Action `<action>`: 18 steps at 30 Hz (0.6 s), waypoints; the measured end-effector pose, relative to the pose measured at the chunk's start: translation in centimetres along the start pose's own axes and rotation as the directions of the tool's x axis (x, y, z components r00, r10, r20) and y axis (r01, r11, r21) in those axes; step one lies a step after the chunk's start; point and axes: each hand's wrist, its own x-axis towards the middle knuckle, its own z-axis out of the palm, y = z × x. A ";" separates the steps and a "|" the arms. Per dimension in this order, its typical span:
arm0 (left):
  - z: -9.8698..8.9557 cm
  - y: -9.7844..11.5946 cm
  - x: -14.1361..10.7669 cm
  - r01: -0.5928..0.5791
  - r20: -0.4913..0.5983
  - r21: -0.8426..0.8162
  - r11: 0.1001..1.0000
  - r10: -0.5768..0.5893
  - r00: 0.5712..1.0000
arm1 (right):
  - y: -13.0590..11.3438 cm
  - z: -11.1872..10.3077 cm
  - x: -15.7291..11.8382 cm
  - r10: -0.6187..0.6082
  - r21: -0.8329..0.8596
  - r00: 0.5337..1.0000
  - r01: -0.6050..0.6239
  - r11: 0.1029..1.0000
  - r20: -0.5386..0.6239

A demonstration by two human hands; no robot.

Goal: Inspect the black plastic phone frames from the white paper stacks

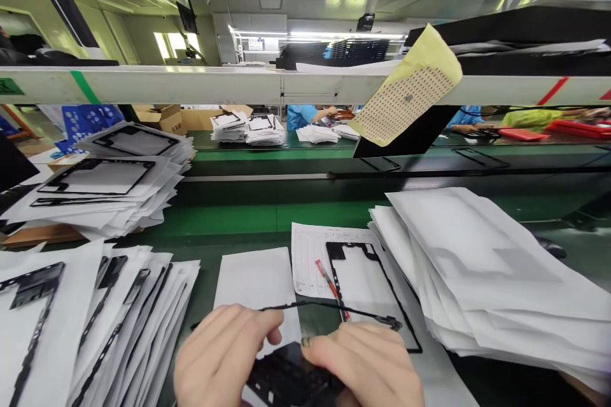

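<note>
My left hand (224,356) and my right hand (370,365) both grip a thin black plastic device frame (291,369), low in the middle of the view. The frame is tilted. Its wide dark plate lies between my thumbs, and a slim rim runs above my knuckles. Fingers of both hands are curled round its sides, and their tips are partly hidden. Beyond my hands a white sheet (252,276) lies on the green bench. Another black frame (386,273) rests to the right, partly over a printed form (308,248) and a red pen (325,276).
Paper-interleaved frames form a stack at left (138,318), with another pile behind it (105,203). A tall stack of white sheets (482,254) stands at right. A shelf beam (214,86) crosses above, with a yellow label sheet (405,95) hanging from it. Co-workers sit across the bench.
</note>
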 end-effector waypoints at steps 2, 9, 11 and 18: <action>-0.1 0.3 0.1 0.015 -0.022 0.017 1.000 -0.014 1.000 | -0.2 0.3 0.2 0.008 -0.049 0.998 -0.011 0.999 -0.055; -0.3 0.4 0.0 0.065 0.009 0.011 0.998 -0.065 0.998 | -0.2 -0.2 0.6 -0.063 0.004 0.998 0.063 0.998 0.011; -0.2 0.2 -0.1 0.054 0.019 0.014 0.998 -0.054 0.998 | -0.4 -0.4 0.7 -0.043 0.000 0.996 0.044 0.999 0.077; -1.0 -2.9 0.9 0.274 -0.263 -0.151 0.950 -0.306 0.915 | 2.8 -1.7 0.1 0.032 0.096 0.997 -0.038 0.995 0.070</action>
